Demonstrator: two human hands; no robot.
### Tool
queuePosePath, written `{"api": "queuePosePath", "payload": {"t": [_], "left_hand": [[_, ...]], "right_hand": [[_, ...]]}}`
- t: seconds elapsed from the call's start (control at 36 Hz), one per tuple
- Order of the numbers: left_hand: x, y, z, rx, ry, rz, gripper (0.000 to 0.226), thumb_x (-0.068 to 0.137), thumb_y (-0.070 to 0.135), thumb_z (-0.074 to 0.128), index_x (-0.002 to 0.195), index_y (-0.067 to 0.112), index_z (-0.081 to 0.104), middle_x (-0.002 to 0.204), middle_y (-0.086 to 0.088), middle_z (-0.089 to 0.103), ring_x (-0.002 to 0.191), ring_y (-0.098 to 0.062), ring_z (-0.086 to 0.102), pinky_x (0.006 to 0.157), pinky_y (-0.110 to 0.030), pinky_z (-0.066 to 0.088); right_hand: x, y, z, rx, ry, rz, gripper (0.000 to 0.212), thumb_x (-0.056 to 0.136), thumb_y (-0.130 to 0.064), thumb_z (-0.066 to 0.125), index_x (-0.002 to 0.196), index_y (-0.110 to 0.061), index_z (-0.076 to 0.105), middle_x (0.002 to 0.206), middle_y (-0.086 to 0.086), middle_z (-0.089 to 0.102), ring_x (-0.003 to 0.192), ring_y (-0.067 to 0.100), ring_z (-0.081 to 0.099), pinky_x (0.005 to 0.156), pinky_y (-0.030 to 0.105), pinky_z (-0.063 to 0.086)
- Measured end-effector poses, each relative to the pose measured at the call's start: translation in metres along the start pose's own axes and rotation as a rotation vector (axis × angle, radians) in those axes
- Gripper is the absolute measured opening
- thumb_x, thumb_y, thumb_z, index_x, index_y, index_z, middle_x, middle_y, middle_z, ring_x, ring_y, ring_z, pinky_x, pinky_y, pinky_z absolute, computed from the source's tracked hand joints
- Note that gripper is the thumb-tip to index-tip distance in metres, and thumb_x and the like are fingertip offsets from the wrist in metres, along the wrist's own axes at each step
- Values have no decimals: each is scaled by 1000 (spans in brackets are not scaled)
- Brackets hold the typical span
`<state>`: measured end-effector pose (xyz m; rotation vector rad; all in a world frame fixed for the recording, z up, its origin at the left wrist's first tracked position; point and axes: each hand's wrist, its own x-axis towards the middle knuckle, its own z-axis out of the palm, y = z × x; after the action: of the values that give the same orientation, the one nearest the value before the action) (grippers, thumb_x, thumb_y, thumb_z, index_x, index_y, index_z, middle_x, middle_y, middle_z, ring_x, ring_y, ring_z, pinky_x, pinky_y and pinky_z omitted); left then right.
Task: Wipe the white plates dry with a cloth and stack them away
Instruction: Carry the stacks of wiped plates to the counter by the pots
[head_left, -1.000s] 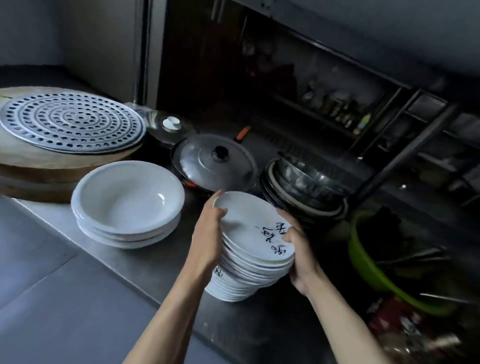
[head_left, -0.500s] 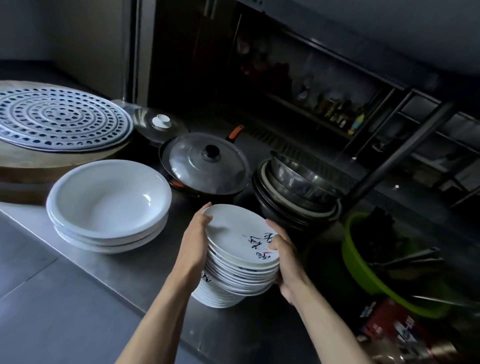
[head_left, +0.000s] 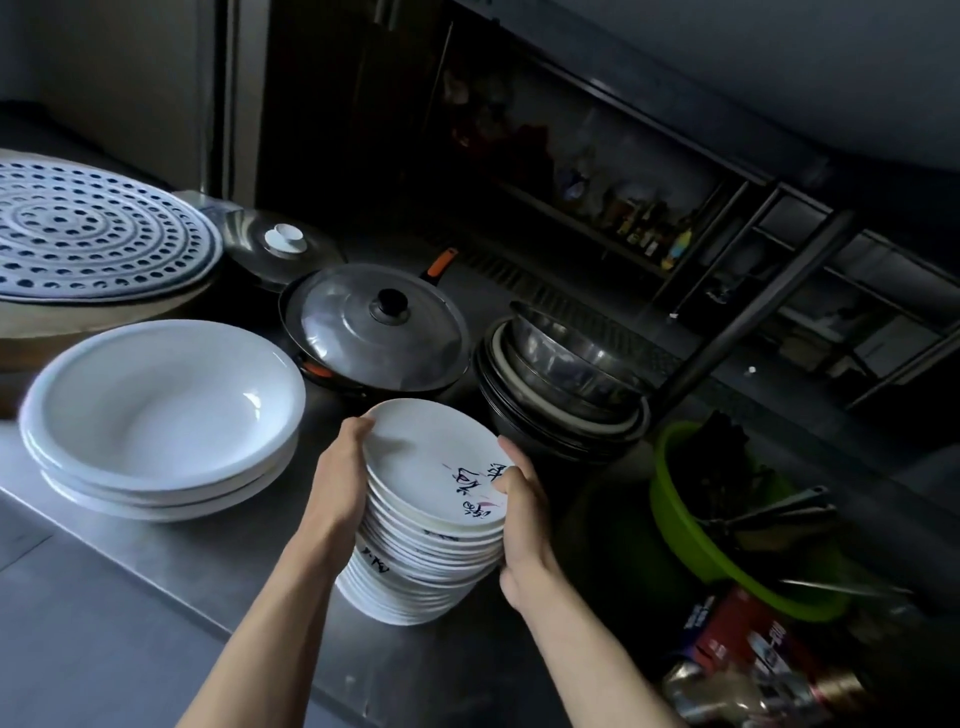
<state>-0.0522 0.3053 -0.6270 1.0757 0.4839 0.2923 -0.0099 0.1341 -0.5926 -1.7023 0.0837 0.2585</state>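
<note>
Both my hands grip the stack of white plates (head_left: 415, 566), which stands on the steel counter (head_left: 130, 597) between the big white bowls (head_left: 156, 405) and the metal bowls (head_left: 561, 374). My left hand (head_left: 340, 478) curls round the left rims. My right hand (head_left: 522, 519) hooks its thumb over the top plate (head_left: 415, 452), its fingers hidden behind the stack. What fills the green basin (head_left: 680, 519) is too dark to tell, and the packets (head_left: 753, 654) are blurred. Since half a second ago, my grip and the stack's place look unchanged.
</note>
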Motion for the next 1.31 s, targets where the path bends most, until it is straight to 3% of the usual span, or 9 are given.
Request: {"api": "queuePosePath", "payload": {"t": [0.11,0.19,0.39,0.53,0.72,0.83,1.08,1.22,1.31], "left_hand": [[-3,-4,2,-20,73,20,48,88,65,43,111,42,78,108,6,80,103,-17,74,100,-42,52],[-6,-6,2,-67,116,2,57,87,69,41,112,35,78,113,0,78,112,-23,71,109,-49,49],[-13,-5,0,8,-13,205,55,94,66,43,137,40,65,139,13,67,133,-9,59,117,-47,40],[-12,-5,-4,-9,58,251,69,91,64,47,154,37,48,154,17,52,144,-5,46,125,-48,31],[-7,-5,-7,15,26,245,58,94,60,47,148,41,54,151,17,55,144,-7,46,126,-50,30],[-8,-4,-8,1,11,253,65,91,64,48,149,37,54,151,15,56,145,-9,46,126,-50,30],[-13,-12,-17,-9,-78,246,61,88,61,52,147,43,53,147,19,58,139,-3,50,124,-49,34],[-14,-9,-22,83,-112,251,65,82,60,50,146,48,50,146,19,58,138,-5,51,123,-49,35],[-15,-9,-29,160,-143,247,67,83,63,51,149,51,46,141,26,60,131,6,54,122,-44,38]], "right_hand": [[0,-2,2,10,-2,21,57,74,-27,48,126,-45,62,128,-10,65,119,12,60,107,45,47],[1,-3,3,4,0,32,58,72,-27,49,125,-46,62,128,-13,65,118,10,60,107,44,47],[5,-1,5,48,11,70,57,69,-25,51,120,-45,66,119,-8,70,111,14,66,102,45,51],[4,-3,12,35,-4,33,58,68,-25,51,121,-45,65,125,-8,67,113,11,64,103,43,51],[-1,7,12,56,-1,2,58,70,-24,53,122,-47,63,125,-10,67,113,11,65,102,44,52],[0,10,13,54,-13,-10,59,71,-24,53,124,-48,61,127,-9,66,114,12,64,101,42,53],[4,27,7,2,-47,-112,54,86,-13,53,125,-50,60,117,-22,67,95,-5,68,71,16,55],[4,34,3,-4,-58,-171,51,91,-13,58,125,-50,60,113,-29,67,98,-7,66,70,13,54],[1,35,1,-24,-91,-220,45,94,-25,61,135,-45,55,126,-26,62,109,-4,64,82,24,57]]}}
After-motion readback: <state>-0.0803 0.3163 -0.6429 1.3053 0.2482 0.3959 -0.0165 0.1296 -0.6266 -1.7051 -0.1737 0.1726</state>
